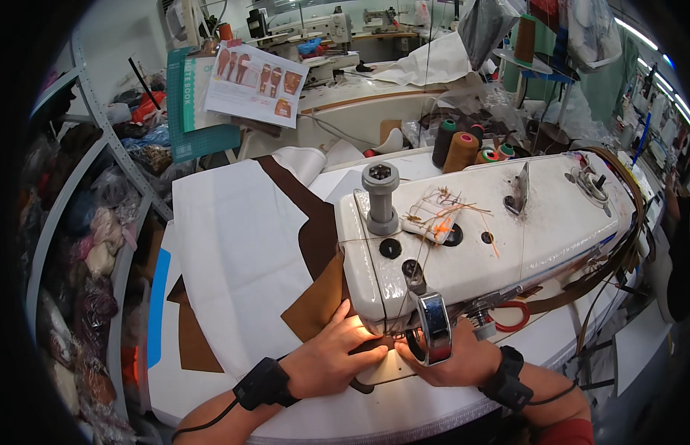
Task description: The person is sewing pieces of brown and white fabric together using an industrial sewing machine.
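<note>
A white sewing machine [471, 215] stands across the table, its lamp lighting the spot under its head. Spread over the table on the left is a large white sheet [237, 252], with dark brown material [308, 215] and a tan-brown piece [315, 300] along its right side. My left hand [330, 360] lies with fingers outstretched on the material beside the needle area, against the tan-brown piece. Close to the needle on the other side is my right hand [460, 360]. A chrome ring [436, 326] on the machine hides most of its fingers, so its hold is unclear.
Thread cones [461, 150] stand behind the machine. Red-handled scissors [513, 317] lie under its arm. A sheet with pictures [256, 81] leans at the back beside a green cutting mat [189, 104]. Metal shelving [111, 141] full of bagged materials borders the left.
</note>
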